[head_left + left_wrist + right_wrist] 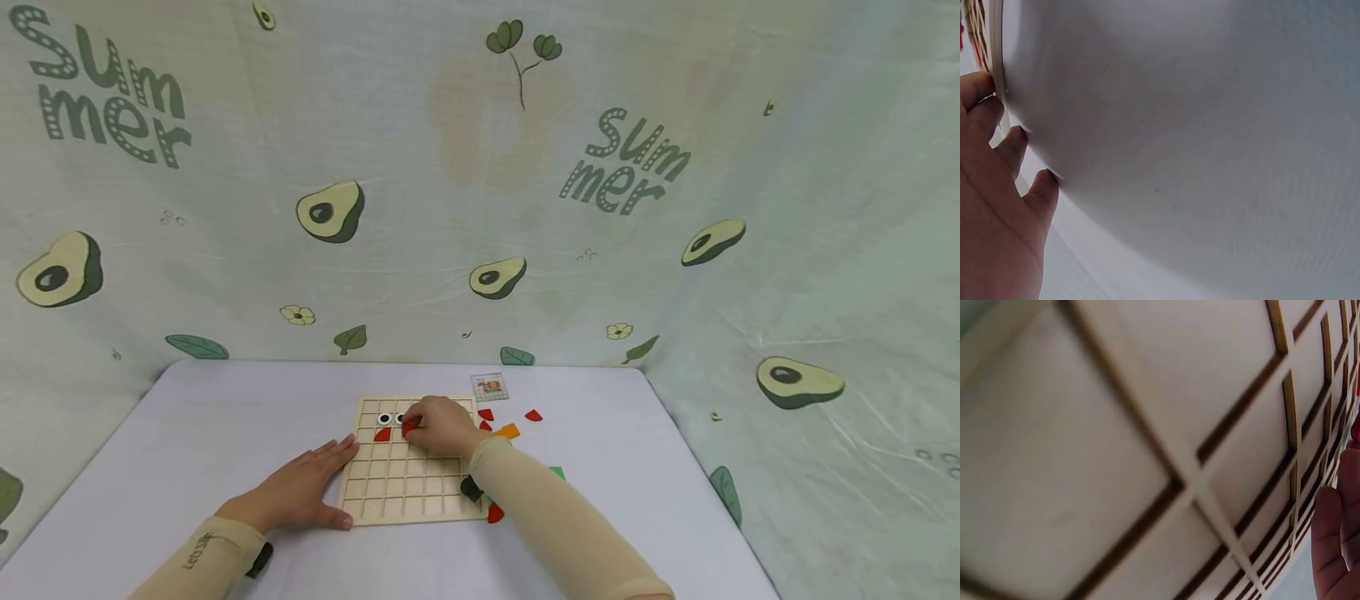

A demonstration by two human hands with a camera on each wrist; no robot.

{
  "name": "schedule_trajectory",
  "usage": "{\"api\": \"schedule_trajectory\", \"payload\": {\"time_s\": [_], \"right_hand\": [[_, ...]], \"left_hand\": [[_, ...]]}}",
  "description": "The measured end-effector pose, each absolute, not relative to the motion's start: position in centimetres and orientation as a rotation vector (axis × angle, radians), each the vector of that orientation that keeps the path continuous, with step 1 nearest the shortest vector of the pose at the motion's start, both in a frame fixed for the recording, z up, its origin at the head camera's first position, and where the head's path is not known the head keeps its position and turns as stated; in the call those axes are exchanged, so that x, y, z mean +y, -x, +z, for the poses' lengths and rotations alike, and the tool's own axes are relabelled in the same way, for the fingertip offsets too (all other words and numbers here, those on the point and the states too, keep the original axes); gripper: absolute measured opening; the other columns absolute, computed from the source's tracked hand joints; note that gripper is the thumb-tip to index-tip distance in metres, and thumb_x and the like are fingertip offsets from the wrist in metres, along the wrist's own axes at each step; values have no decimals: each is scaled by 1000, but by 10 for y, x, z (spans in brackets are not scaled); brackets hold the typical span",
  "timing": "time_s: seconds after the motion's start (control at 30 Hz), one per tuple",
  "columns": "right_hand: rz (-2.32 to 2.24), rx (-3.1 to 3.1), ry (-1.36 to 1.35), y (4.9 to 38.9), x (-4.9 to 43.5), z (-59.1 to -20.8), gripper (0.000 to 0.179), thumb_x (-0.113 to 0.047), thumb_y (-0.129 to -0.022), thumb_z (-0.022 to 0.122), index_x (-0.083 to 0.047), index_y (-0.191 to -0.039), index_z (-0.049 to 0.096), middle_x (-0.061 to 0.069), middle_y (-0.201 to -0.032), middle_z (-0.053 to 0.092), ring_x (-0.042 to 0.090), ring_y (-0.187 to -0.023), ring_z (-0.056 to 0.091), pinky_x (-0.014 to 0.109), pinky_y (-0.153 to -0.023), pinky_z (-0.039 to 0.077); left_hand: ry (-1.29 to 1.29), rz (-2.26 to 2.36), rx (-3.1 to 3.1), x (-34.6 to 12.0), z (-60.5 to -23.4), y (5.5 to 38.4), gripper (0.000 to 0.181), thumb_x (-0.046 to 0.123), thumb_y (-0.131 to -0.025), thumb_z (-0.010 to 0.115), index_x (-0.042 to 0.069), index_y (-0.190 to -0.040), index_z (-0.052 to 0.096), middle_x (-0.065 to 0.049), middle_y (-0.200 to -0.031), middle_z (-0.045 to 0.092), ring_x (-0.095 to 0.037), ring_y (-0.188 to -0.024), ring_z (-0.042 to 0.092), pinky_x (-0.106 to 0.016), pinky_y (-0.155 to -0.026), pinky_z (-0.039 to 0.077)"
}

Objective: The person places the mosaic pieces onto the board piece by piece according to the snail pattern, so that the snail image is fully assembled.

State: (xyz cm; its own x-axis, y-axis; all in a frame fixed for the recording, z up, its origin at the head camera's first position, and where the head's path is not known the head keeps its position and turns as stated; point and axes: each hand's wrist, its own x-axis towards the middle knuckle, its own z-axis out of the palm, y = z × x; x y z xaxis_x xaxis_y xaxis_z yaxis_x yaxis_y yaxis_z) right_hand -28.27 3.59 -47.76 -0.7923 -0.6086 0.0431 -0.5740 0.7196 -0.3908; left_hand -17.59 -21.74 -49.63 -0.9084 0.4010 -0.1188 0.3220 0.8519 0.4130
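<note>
A wooden grid board (393, 487) lies flat on the white table. On its upper part are a round eye piece (385, 419) and, just below, a red quarter-circle piece (382, 434). A second eye piece (400, 419) is partly covered by my right hand (444, 427), which pinches a red piece (408, 429) over the squares beside the first red one. My left hand (296, 490) rests along the board's left edge, its fingers fairly straight. In the right wrist view the grid looms close, with the fingers (1327, 531) at the right edge.
A small picture card (490, 387) lies behind the board's right corner. Right of the board are loose red pieces (533, 415), an orange piece (509, 431) and a green piece (557, 472), partly behind the right sleeve. Another red piece (496, 513) sits by the near right corner.
</note>
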Motion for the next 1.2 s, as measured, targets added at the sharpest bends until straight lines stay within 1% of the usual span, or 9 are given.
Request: {"api": "schedule_trajectory", "payload": {"time_s": [0.1, 0.27, 0.5, 0.7, 0.8, 1.0, 1.2], "right_hand": [[-567, 2870, 976, 283, 31, -482, 24, -23, -86, 74, -21, -110, 77, -12, -93, 65, 4, -78, 56, 20, -68, 49], [-503, 2938, 965, 283, 24, -490, 23, -23, -83, 75, -24, -106, 78, -14, -87, 61, 4, -72, 53, 21, -60, 46], [-455, 2950, 929, 278, 18, -487, 22, -24, -84, 74, -23, -106, 77, -14, -84, 60, 4, -73, 53, 20, -61, 46], [-457, 2950, 917, 276, 18, -488, 20, -25, -86, 74, -23, -106, 76, -16, -79, 56, 3, -70, 50, 19, -58, 43], [-468, 2941, 926, 275, 19, -488, 20, -23, -86, 75, -22, -105, 76, -16, -79, 57, 3, -70, 51, 19, -59, 44], [-522, 2884, 891, 272, 25, -481, 24, -21, -86, 74, -21, -109, 76, -15, -85, 61, 4, -75, 53, 20, -67, 48], [-509, 2885, 933, 274, 47, -474, 26, -19, -86, 70, -22, -111, 76, -15, -91, 66, 3, -79, 57, 20, -69, 50]], "left_hand": [[-571, 573, 2832, -217, -496, 176, 118, 68, -62, 81, 1, -150, 41, -16, -159, 32, -42, -142, 31, -61, -114, 26], [-591, 583, 2831, -217, -495, 176, 118, 68, -62, 81, 0, -150, 41, -17, -158, 32, -43, -142, 31, -62, -113, 27], [-613, 583, 2841, -218, -497, 177, 119, 70, -61, 79, 0, -150, 41, -17, -158, 33, -43, -142, 32, -61, -113, 28], [-625, 585, 2851, -218, -498, 177, 119, 70, -62, 79, -1, -149, 42, -18, -158, 33, -44, -141, 33, -61, -113, 29], [-626, 579, 2852, -219, -498, 177, 119, 70, -62, 79, -1, -149, 42, -17, -158, 33, -44, -141, 33, -61, -112, 29], [-611, 594, 2842, -219, -497, 176, 118, 68, -63, 81, -1, -150, 41, -18, -158, 33, -44, -141, 32, -62, -113, 28], [-590, 596, 2836, -218, -495, 174, 117, 65, -63, 82, -1, -150, 41, -18, -158, 33, -44, -142, 31, -62, -113, 27]]}}
